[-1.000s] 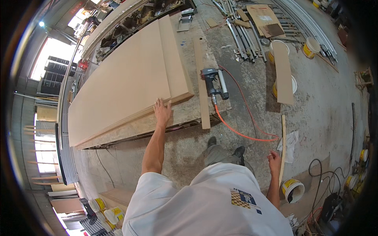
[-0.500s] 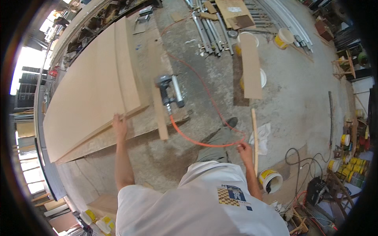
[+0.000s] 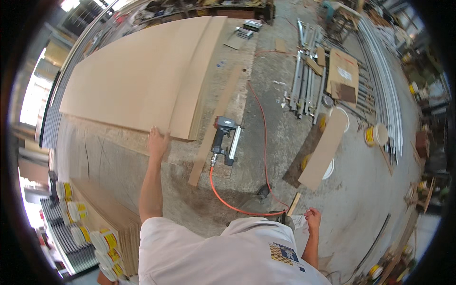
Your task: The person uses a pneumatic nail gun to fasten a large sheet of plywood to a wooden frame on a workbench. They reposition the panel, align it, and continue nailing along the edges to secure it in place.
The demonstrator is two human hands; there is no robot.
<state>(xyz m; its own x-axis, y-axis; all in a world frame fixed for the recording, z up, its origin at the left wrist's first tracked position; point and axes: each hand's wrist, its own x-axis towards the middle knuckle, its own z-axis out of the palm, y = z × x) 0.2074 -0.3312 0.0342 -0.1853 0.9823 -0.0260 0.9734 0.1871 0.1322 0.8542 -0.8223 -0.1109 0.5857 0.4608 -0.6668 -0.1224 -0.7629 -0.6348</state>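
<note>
A stack of large tan boards (image 3: pixel 137 76) with a curved far edge lies at the left. My left hand (image 3: pixel 158 141) rests on its near edge, fingers stretched out. Right of the stack, a nail gun (image 3: pixel 223 135) with a silver magazine lies on a narrow wooden strip (image 3: pixel 202 164). An orange air hose (image 3: pixel 223 199) runs from it toward my right side. My right hand (image 3: pixel 312 218) hangs near the hose's far end, apart from it. Its fingers are loosely bent with nothing visible in them.
A long board (image 3: pixel 325 147) lies across white buckets at the right, with another bucket (image 3: pixel 376 135) beyond. Metal tubes (image 3: pixel 304 71) and a flat cardboard piece (image 3: pixel 343 71) lie farther off. Several paint buckets (image 3: pixel 103 241) stand on stacked panels (image 3: pixel 126 221) at the lower left. A thin red hose (image 3: pixel 265 128) crosses the floor.
My view has swung left, so the scene sits farther right and is turned. My right hand, formerly at the orange hose, is now apart from it. My left hand stays at the boards' near edge.
</note>
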